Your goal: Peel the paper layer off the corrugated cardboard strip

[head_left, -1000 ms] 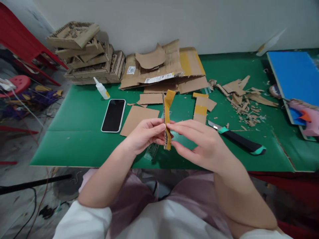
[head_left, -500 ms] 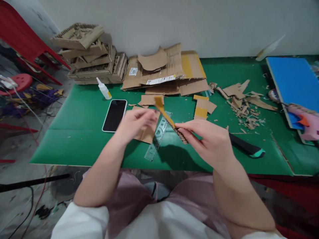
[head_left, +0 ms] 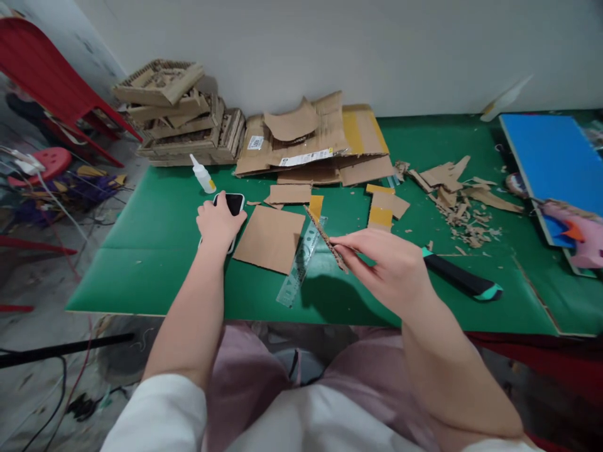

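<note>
My left hand (head_left: 217,223) reaches over a white-edged smartphone (head_left: 234,204), its thumb and fingers closed about the sides; the palm covers much of the screen. Between thumb and fingers, my right hand (head_left: 389,260) pinches a corrugated cardboard strip (head_left: 326,238) above the table, seen nearly edge-on. Yellow tape shows by the strip's far end. Beneath and beside it lies a clear plastic ruler (head_left: 293,281), next to a square cardboard piece (head_left: 271,238). A black and green utility knife (head_left: 461,276) rests right of my right hand.
Behind the phone stands a glue bottle (head_left: 204,179). Stacked cardboard trays (head_left: 188,125) and folded cardboard (head_left: 320,141) sit along the wall. Cardboard scraps (head_left: 464,201) and a blue board (head_left: 560,163) are on the right of the green table (head_left: 141,263).
My left hand has moved left, away from the strip, and down onto the smartphone. My right hand still holds the strip, now turned more edge-on. The view has shifted slightly.
</note>
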A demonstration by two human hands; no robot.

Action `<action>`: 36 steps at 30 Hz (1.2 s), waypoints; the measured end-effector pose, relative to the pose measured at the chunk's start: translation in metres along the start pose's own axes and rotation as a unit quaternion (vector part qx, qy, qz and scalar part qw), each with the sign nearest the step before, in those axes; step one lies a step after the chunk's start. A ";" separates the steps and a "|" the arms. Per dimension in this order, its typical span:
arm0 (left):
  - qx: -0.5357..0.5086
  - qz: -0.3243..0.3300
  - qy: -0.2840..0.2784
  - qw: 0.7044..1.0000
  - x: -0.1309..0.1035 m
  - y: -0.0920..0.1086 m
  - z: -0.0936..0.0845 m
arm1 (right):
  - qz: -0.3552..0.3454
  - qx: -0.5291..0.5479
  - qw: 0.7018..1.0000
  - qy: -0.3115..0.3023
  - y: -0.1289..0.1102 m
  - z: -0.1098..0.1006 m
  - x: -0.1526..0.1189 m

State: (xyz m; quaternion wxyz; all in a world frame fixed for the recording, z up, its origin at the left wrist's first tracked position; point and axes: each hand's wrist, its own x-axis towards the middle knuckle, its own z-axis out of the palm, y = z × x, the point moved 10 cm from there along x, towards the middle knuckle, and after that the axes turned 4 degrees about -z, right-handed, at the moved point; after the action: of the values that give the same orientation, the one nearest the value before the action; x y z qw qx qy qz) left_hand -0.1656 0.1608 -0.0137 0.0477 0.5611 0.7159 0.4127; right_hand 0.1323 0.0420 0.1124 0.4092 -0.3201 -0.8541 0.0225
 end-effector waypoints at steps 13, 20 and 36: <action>-0.240 -0.048 -0.351 0.904 -0.087 0.144 0.018 | -0.022 -0.057 0.998 0.029 -0.005 0.006 -0.002; -0.506 -0.224 -0.439 0.708 -0.129 0.162 0.049 | -0.039 -0.058 0.997 0.033 -0.009 0.011 -0.002; -0.539 -0.182 -0.441 0.694 -0.131 0.178 0.033 | -0.081 -0.057 0.993 0.069 -0.027 -0.006 -0.004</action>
State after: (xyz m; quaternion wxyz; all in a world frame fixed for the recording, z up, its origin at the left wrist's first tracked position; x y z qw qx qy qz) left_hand 0.0358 0.0730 0.0281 0.7267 0.4157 0.3548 0.4162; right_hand 0.1238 0.0173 0.1219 0.4487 -0.2734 -0.8469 -0.0816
